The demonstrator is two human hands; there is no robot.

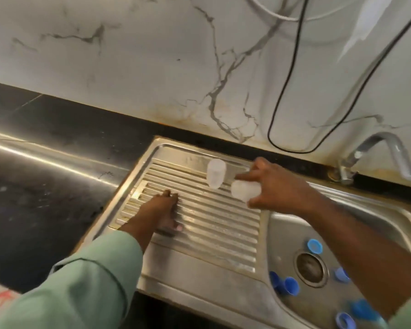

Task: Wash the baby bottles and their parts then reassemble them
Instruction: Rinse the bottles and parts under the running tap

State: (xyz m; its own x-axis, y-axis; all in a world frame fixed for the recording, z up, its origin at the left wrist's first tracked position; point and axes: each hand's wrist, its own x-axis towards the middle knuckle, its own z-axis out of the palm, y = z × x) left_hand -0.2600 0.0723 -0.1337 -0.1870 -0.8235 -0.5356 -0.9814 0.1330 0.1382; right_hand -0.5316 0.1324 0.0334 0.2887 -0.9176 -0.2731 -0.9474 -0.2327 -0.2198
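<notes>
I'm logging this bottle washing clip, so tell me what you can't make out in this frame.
Head view only:
- Blue parts in the sink basin: blurred; caps or rings, cannot tell. Some hidden behind the right forearm, one cut by the bottom edge.
- Clear bottle in the right hand: its far end is covered by the grip.
- Left hand on the drainboard: anything under the palm is hidden.
- Tap: running or not, unclear.

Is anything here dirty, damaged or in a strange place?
Yes. Brown rust-like stains run along the foot of the white marble wall, beside the chrome tap. A black cable hangs in a loop above the steel sink, near water.
</notes>
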